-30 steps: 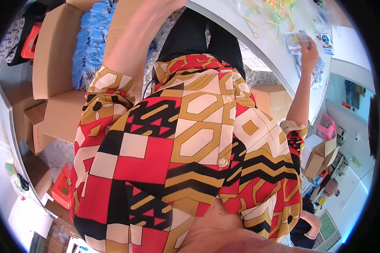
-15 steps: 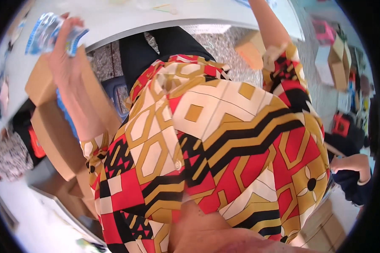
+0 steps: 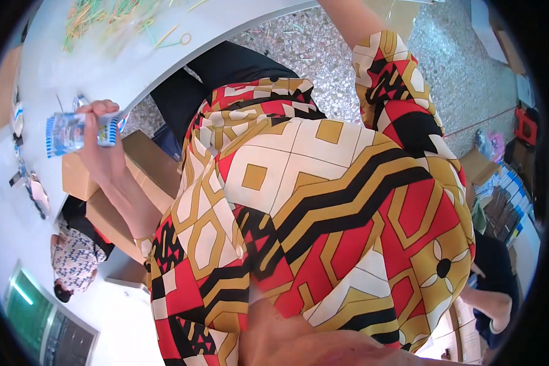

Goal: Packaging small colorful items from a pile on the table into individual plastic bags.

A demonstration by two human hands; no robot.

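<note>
My left hand [image 3: 99, 141] is closed around a clear plastic packet [image 3: 62, 135] with blue-and-white striped ends, its thumb pressed on the front. More clear wrapping shows behind the fingers; how many packets there are I cannot tell. The hand is raised at the edge of the white table [image 3: 122, 76]. My right forearm [image 3: 349, 19] reaches out past the top of the picture, and its hand is out of sight. Thin green, yellow and orange sticks [image 3: 107, 21] lie scattered on the table, with a ring-ended piece [image 3: 185, 39] nearer its edge.
Below my left forearm stands an open cardboard box [image 3: 113, 216]. More packets or wrappers [image 3: 18, 122] lie along the table at far left. One person in a patterned top [image 3: 78, 259] is at lower left, another in dark clothes [image 3: 497, 274] at right. The floor [image 3: 311, 43] is speckled.
The view has swung, bringing the sticks on the table into sight. My left hand still grips the packet and appears lower in the picture. The right forearm reaches farther out of view.
</note>
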